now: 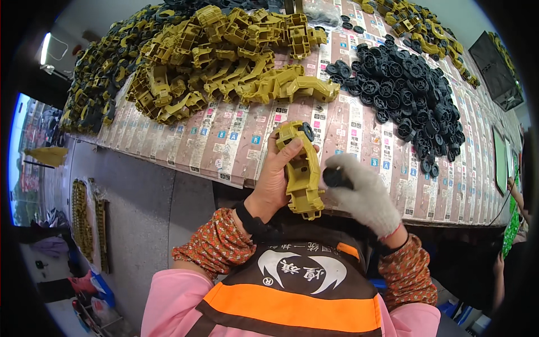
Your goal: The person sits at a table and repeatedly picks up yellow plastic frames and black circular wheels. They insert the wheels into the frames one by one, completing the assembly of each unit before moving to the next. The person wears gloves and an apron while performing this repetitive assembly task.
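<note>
My bare left hand [273, 178] is closed round a mustard-yellow plastic toy vehicle body [305, 178], its thumb lying across the upper part. The body stands lengthwise in front of me, with its hollow side showing. One black wheel [307, 131] sits at its upper right corner. Just to the right, my right hand [368, 196] wears a pale knitted glove and pinches a loose black toy wheel [335, 177]. That wheel is slightly apart from the body. Part of it is hidden behind the gloved fingers.
Beyond my hands a table [236, 135] covered with printed sheets bears a pile of yellow bodies [236, 56]. Black wheels [401, 90] are heaped at the right. Bodies with wheels [106, 78] are massed at the far left. Another person's arm [515, 194] shows at the right edge.
</note>
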{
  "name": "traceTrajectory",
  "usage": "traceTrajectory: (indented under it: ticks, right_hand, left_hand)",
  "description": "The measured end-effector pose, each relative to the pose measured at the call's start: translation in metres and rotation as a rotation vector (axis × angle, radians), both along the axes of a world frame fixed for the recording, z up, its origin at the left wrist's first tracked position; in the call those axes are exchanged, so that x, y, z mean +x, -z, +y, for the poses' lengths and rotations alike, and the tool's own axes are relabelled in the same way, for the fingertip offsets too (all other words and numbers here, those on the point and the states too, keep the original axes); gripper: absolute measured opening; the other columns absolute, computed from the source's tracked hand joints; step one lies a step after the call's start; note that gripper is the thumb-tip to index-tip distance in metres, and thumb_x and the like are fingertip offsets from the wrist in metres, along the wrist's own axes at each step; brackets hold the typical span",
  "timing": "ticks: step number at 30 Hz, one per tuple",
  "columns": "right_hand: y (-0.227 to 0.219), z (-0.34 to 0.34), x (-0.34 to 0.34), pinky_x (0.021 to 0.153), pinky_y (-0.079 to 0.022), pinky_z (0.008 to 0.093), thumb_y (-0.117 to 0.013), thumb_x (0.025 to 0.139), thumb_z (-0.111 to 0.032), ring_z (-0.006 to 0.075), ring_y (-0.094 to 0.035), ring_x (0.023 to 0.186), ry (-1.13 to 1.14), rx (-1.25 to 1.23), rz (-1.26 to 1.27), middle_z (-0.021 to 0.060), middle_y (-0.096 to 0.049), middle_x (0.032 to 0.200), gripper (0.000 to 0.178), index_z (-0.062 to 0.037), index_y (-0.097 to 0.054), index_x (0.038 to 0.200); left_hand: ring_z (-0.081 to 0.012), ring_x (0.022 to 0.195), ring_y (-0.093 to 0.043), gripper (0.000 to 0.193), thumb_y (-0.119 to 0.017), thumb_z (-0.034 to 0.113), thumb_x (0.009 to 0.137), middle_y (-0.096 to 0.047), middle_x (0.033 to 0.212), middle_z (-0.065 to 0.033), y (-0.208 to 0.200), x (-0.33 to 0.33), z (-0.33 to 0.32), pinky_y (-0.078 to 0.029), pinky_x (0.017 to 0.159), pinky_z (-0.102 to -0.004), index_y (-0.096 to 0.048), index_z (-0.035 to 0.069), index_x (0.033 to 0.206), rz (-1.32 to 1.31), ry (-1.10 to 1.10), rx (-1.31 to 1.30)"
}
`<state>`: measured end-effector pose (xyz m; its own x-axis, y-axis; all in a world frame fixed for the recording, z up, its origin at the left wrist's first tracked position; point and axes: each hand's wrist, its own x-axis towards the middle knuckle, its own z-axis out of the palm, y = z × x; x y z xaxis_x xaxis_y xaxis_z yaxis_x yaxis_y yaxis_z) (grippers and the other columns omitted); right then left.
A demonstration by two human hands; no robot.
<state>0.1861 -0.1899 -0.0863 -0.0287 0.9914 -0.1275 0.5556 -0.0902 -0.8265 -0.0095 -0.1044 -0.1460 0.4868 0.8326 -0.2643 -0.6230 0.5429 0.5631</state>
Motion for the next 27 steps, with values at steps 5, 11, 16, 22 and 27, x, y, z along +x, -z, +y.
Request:
traceTrajectory:
  ticks: [5,11,16,22,27]
  right_hand:
    - [0.015,-0.013,-0.024,0.089,-0.058,0.0423,-0.075,0.085,0.003,0.0335,-0.074,0.104,0.101,0.084,0.203,0.0189,-0.070,0.114,0.046,-0.0051,-0.061,0.128]
    - [0.031,-0.018,-0.030,0.090,-0.058,0.0441,-0.065,0.087,0.009,0.0411,-0.073,0.106,0.019,0.295,0.205,0.0214,-0.069,0.113,0.047,-0.0032,-0.057,0.132]
    - [0.015,-0.026,-0.037,0.092,-0.058,0.0476,-0.057,0.089,0.011,0.0458,-0.071,0.108,0.102,0.270,0.180,0.0254,-0.069,0.116,0.047,-0.0015,-0.056,0.134]
    - [0.014,-0.034,-0.046,0.093,-0.058,0.0507,-0.053,0.085,0.010,0.0495,-0.070,0.109,0.132,0.351,0.066,0.0303,-0.068,0.119,0.057,0.0025,-0.054,0.141]
    - [0.008,-0.031,-0.043,0.090,-0.058,0.0496,-0.058,0.081,0.004,0.0475,-0.072,0.105,0.151,0.326,0.112,0.0289,-0.069,0.115,0.062,0.0012,-0.055,0.143]
  left_hand:
    - [-0.0222,0.108,-0.071,0.058,-0.074,0.017,0.102,-0.061,0.126,-0.0091,-0.005,0.006,0.002,-0.066,0.079,-0.0371,-0.038,0.018,0.147,0.042,-0.067,0.112]
    - [-0.0215,0.107,-0.071,0.061,-0.074,0.013,0.103,-0.059,0.127,-0.0089,-0.004,0.009,0.003,-0.064,0.081,-0.0363,-0.036,0.018,0.151,0.108,-0.177,0.235]
    - [-0.0191,0.107,-0.068,0.066,-0.075,0.006,0.101,-0.059,0.127,-0.0071,-0.004,0.014,-0.003,-0.059,0.091,-0.0338,-0.035,0.016,0.152,0.213,-0.289,0.433]
    - [-0.0193,0.119,-0.061,0.080,-0.082,-0.001,0.092,-0.053,0.134,-0.0097,-0.014,0.022,-0.010,-0.054,0.101,-0.0348,-0.032,0.008,0.154,0.343,-0.469,0.788]
    - [-0.0236,0.122,-0.061,0.086,-0.088,0.004,0.088,-0.050,0.137,-0.0132,-0.024,0.026,-0.013,-0.054,0.103,-0.0365,-0.031,0.007,0.152,0.360,-0.545,1.012]
